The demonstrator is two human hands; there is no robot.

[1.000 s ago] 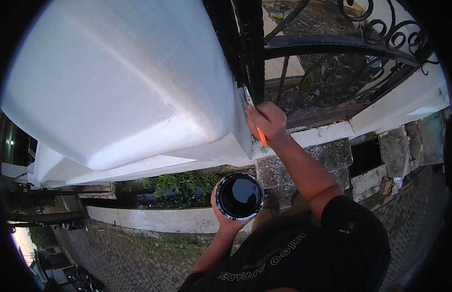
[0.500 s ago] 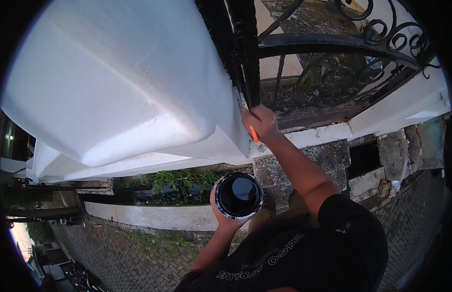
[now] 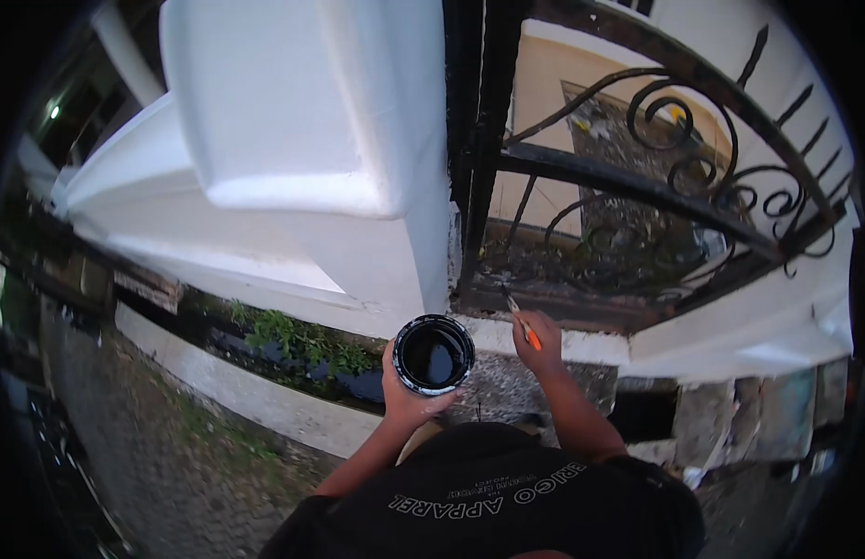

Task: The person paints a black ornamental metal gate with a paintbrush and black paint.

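My left hand (image 3: pixel 406 396) is wrapped round a round can (image 3: pixel 434 355) of black paint, its rim smeared with pale and dark paint. My right hand (image 3: pixel 537 343) grips a paintbrush (image 3: pixel 513 306) with an orange handle end; its dark bristles point up and away, near the lower rail of the black metal gate (image 3: pixel 628 182). The brush is to the right of the can and apart from it. Left of the gate's dark upright post (image 3: pixel 479 140) stands a white pillar (image 3: pixel 292 112).
Green plants (image 3: pixel 302 343) grow in a water-filled ditch below the pillar, beside a concrete curb (image 3: pixel 237 382). Stone slabs (image 3: pixel 763 415) and a dark opening (image 3: pixel 645 415) lie at the right. Pointed spikes (image 3: pixel 755 56) top the gate.
My right hand has drawn back from the gate post, down and to the right, with the brush. The camera view has shifted, showing more of the gate. The can stays in my left hand.
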